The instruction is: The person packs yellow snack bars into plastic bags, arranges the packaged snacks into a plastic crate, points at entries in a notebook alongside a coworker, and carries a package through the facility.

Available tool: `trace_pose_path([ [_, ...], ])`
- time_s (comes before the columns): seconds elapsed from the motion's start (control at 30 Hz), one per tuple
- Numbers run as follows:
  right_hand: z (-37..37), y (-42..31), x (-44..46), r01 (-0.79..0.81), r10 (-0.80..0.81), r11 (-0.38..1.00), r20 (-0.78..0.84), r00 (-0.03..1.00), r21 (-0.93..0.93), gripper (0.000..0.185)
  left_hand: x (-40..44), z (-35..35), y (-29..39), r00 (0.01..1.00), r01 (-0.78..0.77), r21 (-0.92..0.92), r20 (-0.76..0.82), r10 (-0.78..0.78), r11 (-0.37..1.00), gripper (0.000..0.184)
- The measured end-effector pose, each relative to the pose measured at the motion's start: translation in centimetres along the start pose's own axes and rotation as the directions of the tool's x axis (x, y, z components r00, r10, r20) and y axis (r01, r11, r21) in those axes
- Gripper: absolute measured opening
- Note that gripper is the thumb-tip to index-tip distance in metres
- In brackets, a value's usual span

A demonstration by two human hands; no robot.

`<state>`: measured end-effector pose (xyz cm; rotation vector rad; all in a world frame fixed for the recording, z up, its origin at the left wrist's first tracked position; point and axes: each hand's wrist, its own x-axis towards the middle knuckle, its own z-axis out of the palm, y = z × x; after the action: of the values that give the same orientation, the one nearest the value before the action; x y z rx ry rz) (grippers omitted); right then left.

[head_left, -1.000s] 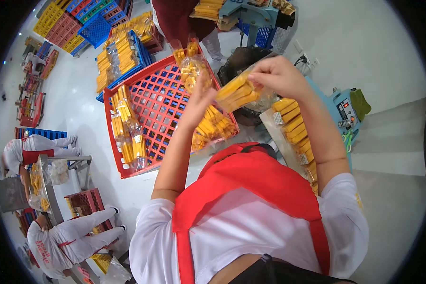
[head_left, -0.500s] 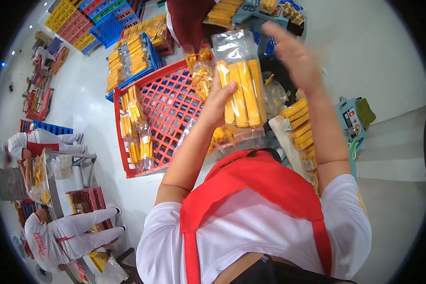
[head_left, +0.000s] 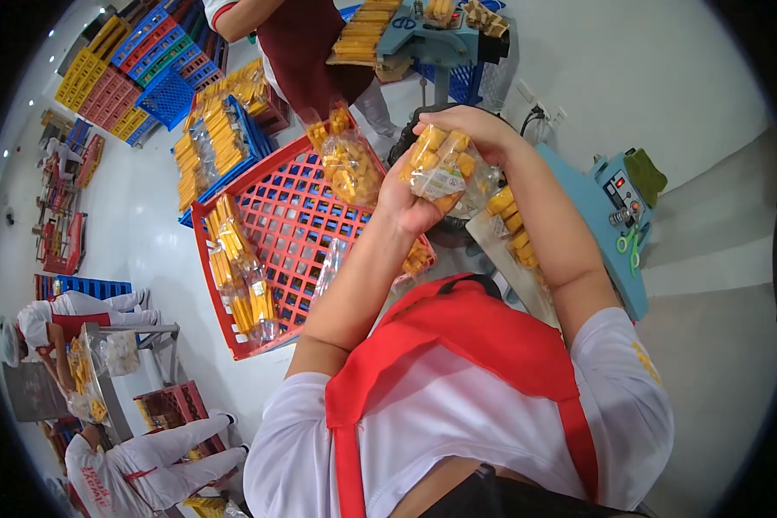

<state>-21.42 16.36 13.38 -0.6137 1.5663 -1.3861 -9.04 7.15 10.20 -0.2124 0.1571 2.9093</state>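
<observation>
Both hands hold a clear plastic bag of yellow sticks [head_left: 447, 162], now turned so the stick ends and a white label face me. My left hand [head_left: 408, 205] wraps around its near left side. Against its far end curls my right hand [head_left: 475, 129], with some fingers hidden behind the bag. Just left of the hands, a clear bag of yellow pieces [head_left: 351, 170] rests on a red plastic crate [head_left: 276, 203]. More packed yellow sticks [head_left: 511, 226] lie on a board under my right forearm.
On the right stands a blue machine [head_left: 591, 194] bearing green-handled scissors [head_left: 630, 250] and a green cloth [head_left: 645, 175]. A co-worker in a dark red apron [head_left: 306, 52] stands ahead. Filled blue crates [head_left: 255, 129] are at left, stacked crates [head_left: 86, 86] behind. Other people work farther left.
The bag has been tipped from showing its long side and clear top to showing its end. My right hand, raised and apart before, has come down onto it.
</observation>
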Motion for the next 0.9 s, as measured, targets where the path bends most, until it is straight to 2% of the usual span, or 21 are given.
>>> trace_pose_path([
  [0.13, 0.2, 0.1, 0.3, -0.035, 0.035, 0.999, 0.000, 0.999, -0.003, 0.039, 0.0, -0.2, 0.1, 1.000, 0.008, 0.002, 0.026, -0.008, 1.000, 0.032],
  [0.2, 0.4, 0.3, 0.8, -0.023, 0.022, 0.998, -0.023, 0.999, -0.064, 0.039, -0.3, -0.2, 0.2, 1.000, -0.005, -0.023, 0.015, 0.006, 1.000, 0.032],
  [0.33, 1.1, 0.3, 1.7, -0.067, 0.070, 0.992, 0.027, 0.997, -0.106, 0.040, -0.6, -1.1, 0.7, 0.998, -0.067, -0.065, -0.004, 0.067, 0.996, 0.034],
  [0.4, 2.2, 0.4, 2.0, 0.178, -0.194, 0.972, -0.098, 0.976, -0.156, 0.043, -1.3, -1.8, 1.5, 0.993, -0.118, -0.096, 0.002, 0.119, 0.988, 0.036],
  [0.47, 4.3, -0.1, 2.0, 0.405, -0.406, 0.911, -0.313, 0.858, -0.072, 0.049, -3.3, -2.5, 2.9, 0.986, -0.144, 0.128, 0.101, 0.131, 0.981, 0.032],
  [0.5, 3.4, 0.7, 3.4, 0.461, -0.477, 0.878, -0.336, 0.812, -0.130, 0.053, -4.5, -3.5, 4.1, 0.976, -0.118, 0.090, 0.192, 0.099, 0.989, 0.034],
  [0.53, 3.1, 0.8, 4.0, 0.400, -0.462, 0.886, -0.378, 0.803, -0.232, 0.047, -6.0, -4.3, 5.4, 0.979, -0.130, 0.067, 0.168, 0.117, 0.989, 0.034],
  [0.57, 2.7, 0.5, 4.3, 0.288, -0.312, 0.949, -0.231, 0.922, -0.131, 0.043, -7.6, -5.0, 6.7, 0.971, -0.141, 0.083, 0.205, 0.122, 0.986, 0.039],
  [0.6, 2.6, 0.4, 4.7, 0.157, -0.160, 0.986, -0.062, 0.985, -0.052, 0.038, -8.9, -5.6, 7.5, 0.967, -0.153, 0.085, 0.220, 0.131, 0.985, 0.041],
  [0.63, 3.2, 0.8, 5.2, 0.140, -0.143, 0.989, -0.048, 0.989, -0.050, 0.038, -10.2, -6.2, 8.3, 0.962, -0.165, 0.088, 0.235, 0.140, 0.982, 0.044],
  [0.67, 3.8, 1.0, 5.7, 0.168, -0.175, 0.984, 0.158, 0.972, 0.057, 0.032, -11.2, -6.6, 9.0, 0.973, -0.200, 0.058, 0.129, 0.191, 0.978, 0.047],
  [0.7, 4.7, 1.0, 6.1, 0.171, -0.221, 0.971, 0.354, 0.909, 0.167, 0.027, -12.0, -7.1, 9.5, 0.971, -0.239, 0.031, 0.022, 0.238, 0.971, 0.050],
  [0.73, 5.9, 1.1, 6.5, 0.155, -0.207, 0.974, 0.371, 0.905, 0.165, 0.027, -12.8, -7.9, 9.8, 0.967, -0.255, 0.019, 0.013, 0.255, 0.967, 0.050],
  [0.8, 8.5, 1.3, 7.3, 0.152, -0.147, 0.988, 0.345, 0.927, 0.013, 0.019, -14.1, -9.2, 10.0, 0.962, -0.273, 0.135, 0.063, 0.267, 0.953, 0.044],
  [0.83, 9.0, 1.7, 8.3, 0.154, -0.117, 0.986, 0.368, 0.922, -0.071, 0.016, -14.9, -9.0, 9.1, 0.932, -0.340, 0.136, -0.087, 0.353, 0.930, 0.045],
  [0.9, 10.4, 3.0, 9.8, 0.138, -0.093, 0.988, 0.434, 0.896, -0.073, 0.016, -15.8, -10.4, 8.1, 0.903, -0.381, 0.108, -0.169, 0.395, 0.918, 0.047],
])
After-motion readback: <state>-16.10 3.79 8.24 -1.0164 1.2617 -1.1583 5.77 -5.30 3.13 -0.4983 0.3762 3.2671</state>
